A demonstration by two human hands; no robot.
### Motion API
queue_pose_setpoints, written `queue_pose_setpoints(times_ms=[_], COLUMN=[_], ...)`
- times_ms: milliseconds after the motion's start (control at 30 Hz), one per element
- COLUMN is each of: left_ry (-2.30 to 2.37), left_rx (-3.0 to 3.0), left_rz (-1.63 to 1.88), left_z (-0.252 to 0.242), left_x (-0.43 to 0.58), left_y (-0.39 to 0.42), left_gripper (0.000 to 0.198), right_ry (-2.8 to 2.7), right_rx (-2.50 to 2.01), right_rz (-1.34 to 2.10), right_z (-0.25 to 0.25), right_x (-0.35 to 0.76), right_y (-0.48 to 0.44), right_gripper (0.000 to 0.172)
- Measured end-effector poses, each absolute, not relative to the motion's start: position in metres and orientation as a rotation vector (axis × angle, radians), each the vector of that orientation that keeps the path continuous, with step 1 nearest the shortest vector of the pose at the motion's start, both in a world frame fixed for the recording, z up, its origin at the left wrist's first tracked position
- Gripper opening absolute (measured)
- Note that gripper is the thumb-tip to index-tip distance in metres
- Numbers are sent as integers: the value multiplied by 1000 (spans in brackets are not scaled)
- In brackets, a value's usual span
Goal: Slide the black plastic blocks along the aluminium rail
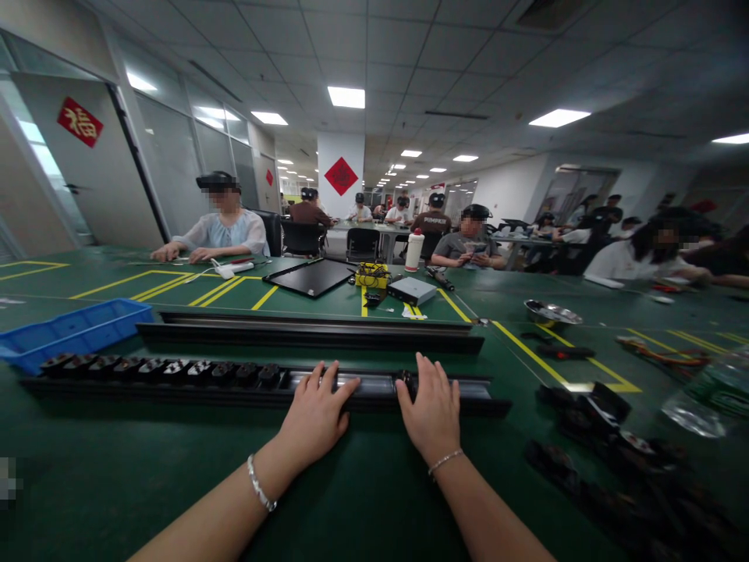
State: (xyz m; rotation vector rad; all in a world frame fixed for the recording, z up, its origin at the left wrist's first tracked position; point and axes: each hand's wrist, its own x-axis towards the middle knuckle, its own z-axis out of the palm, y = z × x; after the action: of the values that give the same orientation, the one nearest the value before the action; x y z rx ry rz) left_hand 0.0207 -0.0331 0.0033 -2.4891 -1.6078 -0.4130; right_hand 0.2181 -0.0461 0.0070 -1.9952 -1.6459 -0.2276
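Note:
A long black track (374,402) with a pale inner channel lies across the table in front of me. Several black socket modules (222,373) sit in a row along its left part. My left hand (316,410) rests on the track just right of that row, fingers spread and holding nothing. Farther right, a single small black module (407,380) is at the channel, between the thumb and fingers of my right hand (431,406). My right palm hides part of it and of the track.
Behind lies a second black track (310,334). A blue bin (76,332) stands left; loose black modules (632,460), a plastic bottle (708,394) and a metal bowl (551,312) are right. Beyond are a black panel (316,276), a grey box (412,290) and seated people.

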Motion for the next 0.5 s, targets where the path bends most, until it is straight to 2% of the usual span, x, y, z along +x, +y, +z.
queue_pose_setpoints(times_ms=[133,500], left_ry=[-1620,-1616], left_rx=[-2488,-2486], left_rz=[-407,-405], left_z=[4,4], left_x=[21,21], left_y=[-33,-34], left_gripper=[56,57], right_ry=[-1641,-1623], right_rx=[-2005,-1976], right_rz=[-96,-111], right_z=[10,11], right_x=[225,223], right_y=[-42,-43], right_gripper=[49,37])
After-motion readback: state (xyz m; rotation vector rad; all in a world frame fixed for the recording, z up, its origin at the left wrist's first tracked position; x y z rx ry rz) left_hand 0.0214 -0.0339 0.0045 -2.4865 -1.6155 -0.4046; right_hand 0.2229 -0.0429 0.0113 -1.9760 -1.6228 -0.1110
